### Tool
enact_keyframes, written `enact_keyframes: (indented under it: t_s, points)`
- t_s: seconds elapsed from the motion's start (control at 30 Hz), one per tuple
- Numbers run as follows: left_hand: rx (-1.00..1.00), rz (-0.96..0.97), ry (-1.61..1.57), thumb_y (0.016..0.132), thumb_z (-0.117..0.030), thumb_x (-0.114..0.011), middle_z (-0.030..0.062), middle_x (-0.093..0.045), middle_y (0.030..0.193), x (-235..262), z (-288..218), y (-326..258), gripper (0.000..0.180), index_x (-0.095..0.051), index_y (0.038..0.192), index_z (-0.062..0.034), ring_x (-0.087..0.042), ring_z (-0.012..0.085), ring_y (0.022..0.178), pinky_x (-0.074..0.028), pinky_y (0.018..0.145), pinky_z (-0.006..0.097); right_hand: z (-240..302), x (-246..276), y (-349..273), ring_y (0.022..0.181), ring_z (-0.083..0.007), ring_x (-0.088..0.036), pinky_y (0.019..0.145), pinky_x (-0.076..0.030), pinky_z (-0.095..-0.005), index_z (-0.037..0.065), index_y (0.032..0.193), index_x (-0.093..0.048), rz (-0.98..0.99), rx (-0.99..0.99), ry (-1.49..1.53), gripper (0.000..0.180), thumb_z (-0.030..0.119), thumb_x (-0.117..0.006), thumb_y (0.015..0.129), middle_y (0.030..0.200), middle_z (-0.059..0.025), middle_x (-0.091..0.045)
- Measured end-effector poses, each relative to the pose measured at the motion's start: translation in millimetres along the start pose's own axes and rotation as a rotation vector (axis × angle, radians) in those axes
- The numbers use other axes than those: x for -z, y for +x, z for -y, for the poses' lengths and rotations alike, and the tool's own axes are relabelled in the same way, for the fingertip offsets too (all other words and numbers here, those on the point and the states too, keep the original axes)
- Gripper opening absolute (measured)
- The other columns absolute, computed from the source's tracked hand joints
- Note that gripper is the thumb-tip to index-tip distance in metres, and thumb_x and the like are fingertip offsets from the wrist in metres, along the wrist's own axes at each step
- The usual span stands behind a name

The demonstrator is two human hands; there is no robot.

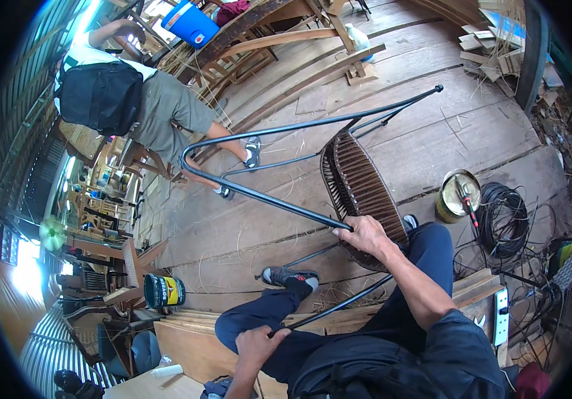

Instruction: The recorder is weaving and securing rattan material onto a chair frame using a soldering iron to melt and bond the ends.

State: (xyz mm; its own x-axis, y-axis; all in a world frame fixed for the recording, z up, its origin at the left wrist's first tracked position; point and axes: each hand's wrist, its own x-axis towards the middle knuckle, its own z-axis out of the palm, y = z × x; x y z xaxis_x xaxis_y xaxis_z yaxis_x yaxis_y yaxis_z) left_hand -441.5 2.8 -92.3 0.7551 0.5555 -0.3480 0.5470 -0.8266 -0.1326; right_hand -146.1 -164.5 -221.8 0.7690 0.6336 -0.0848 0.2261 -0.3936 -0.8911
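A black metal chair frame with a brown woven seat (366, 174) lies tilted in front of me, its long bent tube (259, 193) reaching away to the left. My right hand (366, 236) is closed around that tube, close to the edge of the woven part. Down by my left thigh, my left hand (257, 346) grips the end of a thinner black leg (339, 306) of the same chair. The underside of the woven part is hidden from me.
A coil of dark strand (503, 219) and a can with a red-handled tool (457, 196) sit to the right, near a white power strip (501, 316). A dark green bucket (164, 291) stands left. Another person with a black backpack (101, 97) stands far left, by a blue cooler (190, 24).
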Motion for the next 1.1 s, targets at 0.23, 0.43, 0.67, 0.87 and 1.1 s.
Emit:
enact_keyframes:
  t_s: [0.23,0.43,0.67,0.87,1.1]
  points:
    - [-0.03,-0.06,0.059,0.08,-0.062,-0.057,0.0177,-0.064,0.065,42.8,6.1,19.4,0.057,-0.068,0.069,-0.0077,-0.064,0.0364,0.067,-0.05,0.061,0.046,0.5,-7.1,3.8,0.067,-0.0305,-0.064,0.064,-0.049,-0.0401,0.005,0.081,-0.067,-0.123,-0.07,0.19,0.04,0.045,-0.063,0.08,0.067,-0.0161,-0.063]
    - [-0.232,-0.154,0.231,0.089,-0.05,-0.052,0.0133,-0.062,0.058,84.7,-24.2,4.5,0.05,-0.065,0.065,-0.0088,-0.063,0.0318,0.057,-0.045,0.05,0.042,-36.4,-4.9,-8.4,0.055,-0.011,-0.041,0.053,-0.037,-0.0323,-0.001,0.067,-0.051,-0.306,0.056,0.463,0.045,0.038,-0.061,0.087,0.056,-0.006,-0.043]
    - [-0.408,-0.096,0.323,0.087,-0.053,-0.054,0.0081,-0.058,0.052,105.9,-42.7,-6.8,0.05,-0.063,0.062,-0.0114,-0.061,0.0264,0.051,-0.044,0.047,0.038,-47.9,4.4,-32.8,0.06,-0.0067,-0.034,0.053,-0.03,-0.0263,0.007,0.064,-0.044,-0.291,0.089,0.716,0.046,0.042,-0.056,0.092,0.061,0.0057,-0.038]
    - [-0.482,-0.05,0.334,0.081,-0.05,-0.063,0.0079,-0.055,0.055,121.7,-59.4,-12.5,0.044,-0.059,0.063,-0.0096,-0.059,0.0268,0.054,-0.042,0.047,0.036,-48.9,24.6,-36.7,0.054,-0.0064,-0.033,0.05,-0.027,-0.0243,0.007,0.069,-0.049,-0.256,0.067,0.785,0.049,0.049,-0.046,0.095,0.058,0.0047,-0.038]
    - [-0.544,-0.035,0.405,0.078,-0.048,-0.064,0.0106,-0.056,0.057,151.5,-79.2,-14.1,0.042,-0.056,0.065,-0.0097,-0.06,0.03,0.056,-0.042,0.049,0.037,-42.8,39.3,-36.9,0.049,-0.0058,-0.035,0.045,-0.026,-0.023,0.008,0.07,-0.053,-0.339,-0.023,0.851,0.052,0.052,-0.043,0.095,0.056,0.0042,-0.041]
